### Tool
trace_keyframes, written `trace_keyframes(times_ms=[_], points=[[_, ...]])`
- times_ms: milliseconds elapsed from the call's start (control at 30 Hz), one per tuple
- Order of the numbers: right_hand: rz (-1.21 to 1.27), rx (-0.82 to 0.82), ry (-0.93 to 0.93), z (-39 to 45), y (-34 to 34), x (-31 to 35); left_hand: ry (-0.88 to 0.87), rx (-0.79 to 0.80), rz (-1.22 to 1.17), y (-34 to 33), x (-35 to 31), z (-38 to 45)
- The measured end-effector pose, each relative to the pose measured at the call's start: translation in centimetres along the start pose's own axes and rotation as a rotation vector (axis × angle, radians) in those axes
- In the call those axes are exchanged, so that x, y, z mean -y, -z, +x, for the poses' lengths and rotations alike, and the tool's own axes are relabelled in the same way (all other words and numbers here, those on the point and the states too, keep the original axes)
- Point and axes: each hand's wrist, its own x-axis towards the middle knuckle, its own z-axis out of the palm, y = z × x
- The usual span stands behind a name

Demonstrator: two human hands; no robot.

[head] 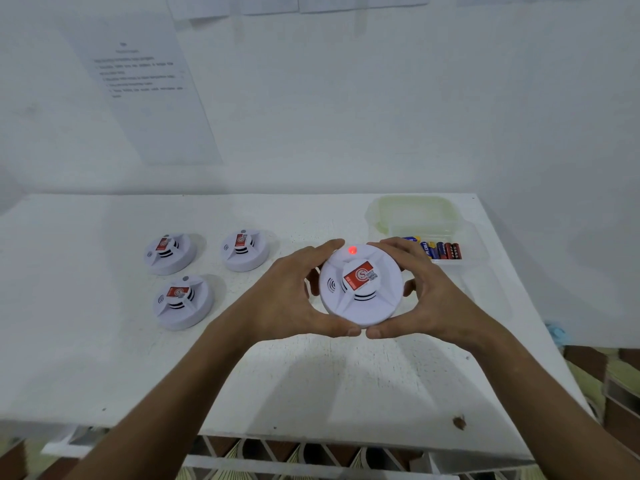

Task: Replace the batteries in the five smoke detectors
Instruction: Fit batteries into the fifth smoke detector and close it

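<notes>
— What is held up close, over the desk [311,386]?
— A round white smoke detector [360,289] is gripped by both hands. It is wrapped from one side by the left hand [298,299] and from the other by the right hand [429,289], with the thumbs curled under its near edge. A small red light [352,250] is lit on its top.
— And farther back?
— Three more detectors [183,301] are laid on the desk to the left. Batteries [440,250] are kept in a clear box [415,216] behind the right hand. A printed sheet [145,98] is stuck on the wall.
</notes>
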Motion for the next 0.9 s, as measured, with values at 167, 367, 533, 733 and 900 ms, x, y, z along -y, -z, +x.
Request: trace_keyframes(times_ms=[167, 367, 533, 733, 900], points=[[-0.002, 0.005, 0.000, 0.1, 0.0, -0.1, 0.011, 0.006, 0.026, 0.1, -0.2, -0.1], [0.006, 0.002, -0.004, 0.3, 0.2, 0.0, 0.036, 0.000, 0.007, 0.1, -0.1, 0.1], [0.058, 0.019, -0.014, 0.4, 0.0, 0.1, 0.060, 0.000, -0.023, 0.3, 0.0, 0.1], [0.095, 0.011, -0.025, 0.8, -0.4, 0.1, 0.073, -0.005, -0.033, 0.5, 0.6, 0.1], [0.105, 0.016, -0.027, 1.3, -0.6, 0.2, 0.062, -0.018, -0.039, 0.8, 0.8, 0.1]])
